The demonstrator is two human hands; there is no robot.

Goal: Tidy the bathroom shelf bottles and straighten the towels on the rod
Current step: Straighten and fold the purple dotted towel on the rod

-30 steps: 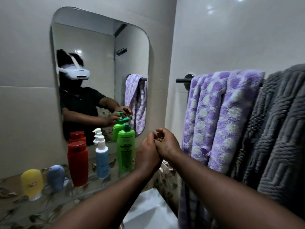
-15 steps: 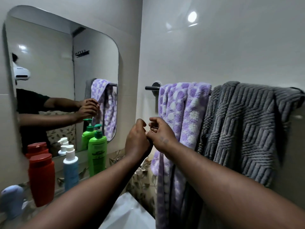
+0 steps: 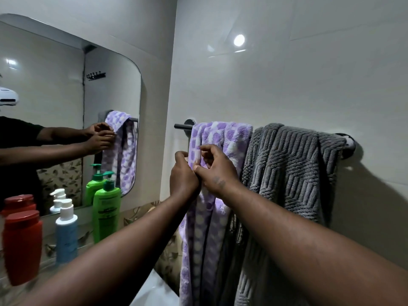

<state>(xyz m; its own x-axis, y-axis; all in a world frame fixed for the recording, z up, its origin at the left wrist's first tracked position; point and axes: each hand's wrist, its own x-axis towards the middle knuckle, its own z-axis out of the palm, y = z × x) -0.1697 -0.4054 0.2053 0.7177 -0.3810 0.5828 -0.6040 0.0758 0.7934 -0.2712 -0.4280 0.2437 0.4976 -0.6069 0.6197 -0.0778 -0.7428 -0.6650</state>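
Towel [image 3: 234, 138], purple, apparently pinched near rod [image 3: 180, 126] by left hand [image 3: 183, 180] and right hand [image 3: 217, 173].

Bare forearms are shown; a small dark marking is spotted on the back of the right hand [image 3: 217, 174]; in the rounded wall mirror [image 3: 55, 69] a black short-sleeved shirt [image 3: 15, 134] and white headset [image 3: 7, 98] are reflected.

Your bare left forearm [image 3: 123, 250] and bare right forearm [image 3: 298, 239] reach forward and up, converging until the hands meet. Your left hand [image 3: 183, 180] shows its back, fingers curled toward the right. Your right hand [image 3: 217, 173] touches it at the thumb side, with the index finger hooked above and the thumb tucked below. Whether either of the 2 hands pinches anything can't be made out.
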